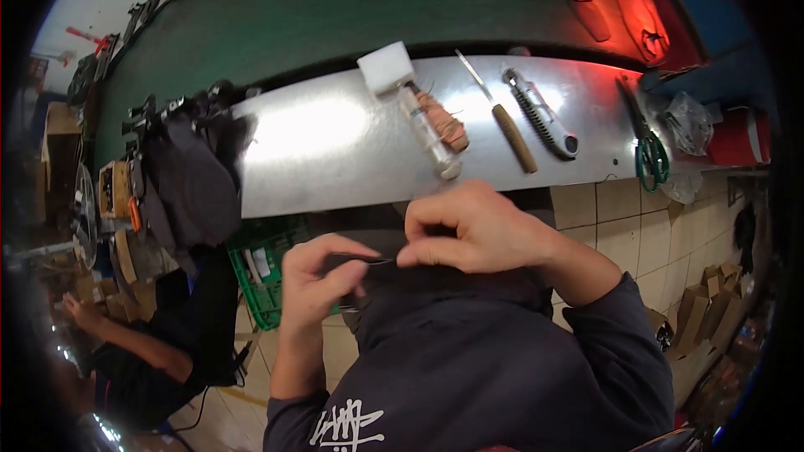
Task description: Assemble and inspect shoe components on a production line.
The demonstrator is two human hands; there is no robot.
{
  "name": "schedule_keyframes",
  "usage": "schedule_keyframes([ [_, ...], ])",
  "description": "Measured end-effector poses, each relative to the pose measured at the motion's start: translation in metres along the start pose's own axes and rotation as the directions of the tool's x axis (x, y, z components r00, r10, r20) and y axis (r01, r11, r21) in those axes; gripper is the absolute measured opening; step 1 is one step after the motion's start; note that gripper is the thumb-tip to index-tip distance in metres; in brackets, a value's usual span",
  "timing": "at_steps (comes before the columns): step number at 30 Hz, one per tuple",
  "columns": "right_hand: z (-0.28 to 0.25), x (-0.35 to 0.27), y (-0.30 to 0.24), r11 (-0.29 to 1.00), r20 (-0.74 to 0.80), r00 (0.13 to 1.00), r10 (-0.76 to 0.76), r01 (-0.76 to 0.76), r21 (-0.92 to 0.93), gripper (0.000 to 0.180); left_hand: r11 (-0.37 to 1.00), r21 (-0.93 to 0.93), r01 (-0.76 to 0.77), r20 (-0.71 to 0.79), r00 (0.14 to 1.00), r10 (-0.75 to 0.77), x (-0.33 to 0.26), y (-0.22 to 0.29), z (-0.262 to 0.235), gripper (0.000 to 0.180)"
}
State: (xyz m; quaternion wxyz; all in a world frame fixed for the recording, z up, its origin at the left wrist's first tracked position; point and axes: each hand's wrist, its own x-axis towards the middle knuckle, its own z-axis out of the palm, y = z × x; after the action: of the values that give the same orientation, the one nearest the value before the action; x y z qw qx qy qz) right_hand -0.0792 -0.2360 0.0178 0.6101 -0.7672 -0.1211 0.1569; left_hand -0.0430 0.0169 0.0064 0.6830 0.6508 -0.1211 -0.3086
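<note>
Where the metal bench (335, 151) ends at its near edge, both hands work just below it, over the person's dark-clothed lap.

Head view, hands:
- Left hand (322, 280): thumb and forefinger pinched narrow on a small dark part (356, 272); what the part is cannot be told.
- Right hand (469, 230): fingers curled in, thumb and forefinger closed on the end of a thin wire (381, 262) that runs across to the left hand. The two hands are near each other, joined only by the wire.

Head view, on the bench:
- White block (385, 67), at the far edge, mid-length.
- Clear tube (427, 130), lying slantwise from the block toward the near edge.
- Coil of copper-coloured wire (444, 121), touching the tube on its right.
- Wooden-handled tool (502, 121) with a thin metal blade, right of the coil.
- Utility knife (544, 121), grey and black, just beside the wooden-handled tool.
- Green-handled scissors (646, 146), toward the right end.
- Dark bag (188, 180), hanging over the left end.

Head view, beyond the bench:
- Green crate (268, 272), on the tiled floor below the bench, left of the left hand.
- Another person (142, 360), lower left, arm extended.
</note>
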Motion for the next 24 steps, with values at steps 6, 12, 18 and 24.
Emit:
schedule_keyframes([
  [6,-0.059,0.009,0.026,0.902,-0.766,0.557,-0.322,-0.065,-0.426,0.019,0.621,-0.675,-0.399,-0.455,0.887,0.075,0.006,-0.028,-0.060,0.029],
  [12,-0.048,0.016,0.086,0.575,-0.586,0.727,-0.358,-0.323,-0.752,0.035,0.391,-0.848,-0.358,-0.451,0.875,-0.177,0.026,-0.080,-0.070,0.030],
  [18,-0.034,0.006,0.055,0.853,-0.644,0.703,-0.301,-0.103,-0.511,0.040,0.230,-0.936,-0.265,-0.328,0.895,-0.303,0.022,-0.049,-0.052,0.017],
  [24,0.039,0.004,0.003,0.982,-0.125,0.980,-0.153,0.166,0.096,0.057,0.212,-0.971,-0.111,-0.147,0.976,-0.161,0.019,-0.012,-0.004,0.016],
])
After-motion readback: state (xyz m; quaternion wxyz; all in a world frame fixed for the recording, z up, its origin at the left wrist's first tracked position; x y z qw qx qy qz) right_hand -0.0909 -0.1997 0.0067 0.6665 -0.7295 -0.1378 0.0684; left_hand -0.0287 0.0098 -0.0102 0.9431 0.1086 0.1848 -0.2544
